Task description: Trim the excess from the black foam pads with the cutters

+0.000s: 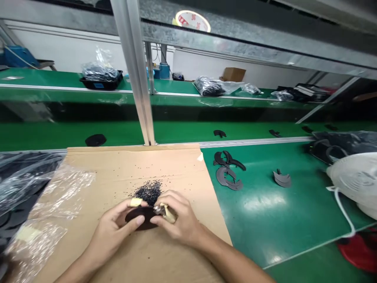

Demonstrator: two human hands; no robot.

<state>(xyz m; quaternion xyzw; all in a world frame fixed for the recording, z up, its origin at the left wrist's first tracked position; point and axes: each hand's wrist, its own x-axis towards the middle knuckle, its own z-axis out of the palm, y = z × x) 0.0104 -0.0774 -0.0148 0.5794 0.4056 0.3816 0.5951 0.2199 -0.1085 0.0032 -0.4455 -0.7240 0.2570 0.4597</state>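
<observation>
My left hand (118, 226) grips a dark round disc (140, 218) by its left side, thumb on top, with a yellow band around one finger. My right hand (178, 218) is closed around a small tool (168, 213) with a shiny metal tip and a pale wrapped handle. The tip is at the disc's right edge, and my right thumb is by the disc too. Just beyond the disc, a pile of tiny black pieces (149, 191) lies on a brown cardboard sheet (165, 257), with loose bits scattered round it.
Clear plastic bags with dark parts (26, 184) lie at the left. Curved black parts (228, 178) rest on the green table (253, 220) at the right, near a white fan-like object (353, 177). A metal post (138, 74) rises behind the cardboard.
</observation>
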